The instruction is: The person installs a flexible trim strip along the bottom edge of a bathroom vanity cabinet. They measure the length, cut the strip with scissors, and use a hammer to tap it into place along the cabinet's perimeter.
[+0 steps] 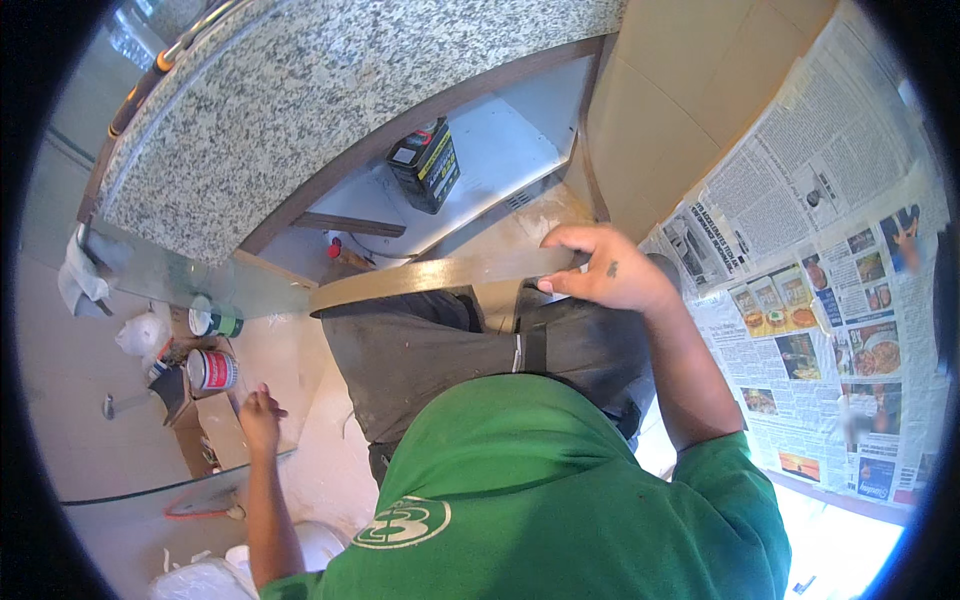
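Note:
My right hand (pixel 610 272) pinches the right end of a long, flat tan slat (pixel 430 280) between thumb and fingers. The slat stretches leftward over my thighs, and its far left end reaches past my knee. Off to the left, my left hand (pixel 261 420) is raised with its fingers partly bent and apart, and nothing shows in it. Nearest to that hand stands a white tin with a red label (pixel 212 370). Beyond that tin is a tin with a dark green label (pixel 214 318).
A speckled granite countertop (pixel 330 90) overhangs an open cupboard holding a dark rectangular can (pixel 425 165). Newspaper (pixel 830 300) covers the surface at right. A hammer (pixel 125 404), a white bag (pixel 145 335) and a cardboard box (pixel 190 445) lie at left. A glass edge (pixel 170 488) runs below them.

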Tool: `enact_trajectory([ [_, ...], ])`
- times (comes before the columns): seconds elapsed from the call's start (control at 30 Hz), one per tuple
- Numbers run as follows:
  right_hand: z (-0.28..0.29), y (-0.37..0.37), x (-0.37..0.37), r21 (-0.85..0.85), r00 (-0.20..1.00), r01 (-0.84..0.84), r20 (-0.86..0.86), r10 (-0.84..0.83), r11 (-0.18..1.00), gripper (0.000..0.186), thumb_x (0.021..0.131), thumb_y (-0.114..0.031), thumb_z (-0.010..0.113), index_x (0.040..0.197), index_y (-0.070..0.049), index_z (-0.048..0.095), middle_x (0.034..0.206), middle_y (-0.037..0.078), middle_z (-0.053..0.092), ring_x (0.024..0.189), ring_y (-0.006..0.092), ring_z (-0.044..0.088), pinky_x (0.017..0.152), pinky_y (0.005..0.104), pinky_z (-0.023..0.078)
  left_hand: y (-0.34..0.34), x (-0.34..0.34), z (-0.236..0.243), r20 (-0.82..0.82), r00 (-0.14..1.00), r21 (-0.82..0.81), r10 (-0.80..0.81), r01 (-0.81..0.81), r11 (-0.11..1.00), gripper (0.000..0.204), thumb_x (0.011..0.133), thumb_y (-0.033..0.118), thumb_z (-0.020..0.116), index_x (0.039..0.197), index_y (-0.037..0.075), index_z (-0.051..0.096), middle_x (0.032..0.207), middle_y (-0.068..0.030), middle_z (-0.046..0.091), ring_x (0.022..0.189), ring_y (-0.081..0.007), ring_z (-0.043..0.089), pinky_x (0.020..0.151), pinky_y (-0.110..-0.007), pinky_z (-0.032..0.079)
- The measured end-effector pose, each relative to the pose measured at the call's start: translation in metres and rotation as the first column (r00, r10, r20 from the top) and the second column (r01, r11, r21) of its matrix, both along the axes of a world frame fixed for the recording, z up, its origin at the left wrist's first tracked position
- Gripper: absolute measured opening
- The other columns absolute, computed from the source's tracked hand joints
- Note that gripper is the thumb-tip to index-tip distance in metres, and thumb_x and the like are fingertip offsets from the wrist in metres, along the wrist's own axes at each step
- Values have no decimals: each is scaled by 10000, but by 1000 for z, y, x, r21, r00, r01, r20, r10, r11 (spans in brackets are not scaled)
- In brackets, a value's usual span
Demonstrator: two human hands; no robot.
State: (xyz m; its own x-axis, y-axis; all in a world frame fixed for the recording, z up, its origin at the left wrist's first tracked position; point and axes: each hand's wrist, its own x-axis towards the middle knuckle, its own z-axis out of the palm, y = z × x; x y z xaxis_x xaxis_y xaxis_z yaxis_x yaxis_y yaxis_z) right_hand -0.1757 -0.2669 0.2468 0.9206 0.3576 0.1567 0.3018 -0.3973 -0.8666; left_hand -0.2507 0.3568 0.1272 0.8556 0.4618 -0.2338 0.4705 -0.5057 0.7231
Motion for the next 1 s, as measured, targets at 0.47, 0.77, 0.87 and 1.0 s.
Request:
enact_trajectory([
  [0.47, -50, -38, -64, -206, 925, 355, 218, -311, 912, 340, 721, -25, 697, 1057, -75, 675, 1147, 149, 573, 1274, 396, 429, 1125, 467, 316, -322, 67, 107, 133, 144, 541, -981, 818, 194, 438, 886, 268, 696, 1228, 13, 599, 1149, -187, 636, 1095, -387, 596, 963, -469, 457],
  [0.77, -64, -44, -110, -55, 850, 527, 29, -527, 848, 402, 710, 53, 605, 1087, -86, 636, 1403, 173, 473, 1391, 424, 351, 1134, 453, 313, -349, 76, 113, 313, -253, 1, -915, 964, -267, 172, 893, 124, 668, 1034, 26, 670, 903, -141, 647, 827, -320, 641, 739, -385, 500],
  [0.87, -83, -42, -110, 73, 805, 593, -80, -588, 802, 362, 783, 31, 627, 1124, -89, 619, 1454, 169, 429, 1327, 381, 453, 1081, 443, 390, -362, 92, 112, 376, -386, 16, -843, 912, -410, 162, 871, 95, 644, 1021, 40, 668, 926, -127, 638, 842, -330, 632, 747, -411, 498],
  [1.0, -62, -15, -102, 492, 596, 803, -666, -448, 336, 452, 885, -28, 624, 1315, -68, 490, 1451, 128, 406, 1111, 231, 575, 866, 411, 543, -377, 109, 108, 450, -549, 131, -705, 821, -556, 134, 861, 67, 603, 986, 53, 649, 949, -116, 625, 859, -345, 632, 743, -445, 501],
])
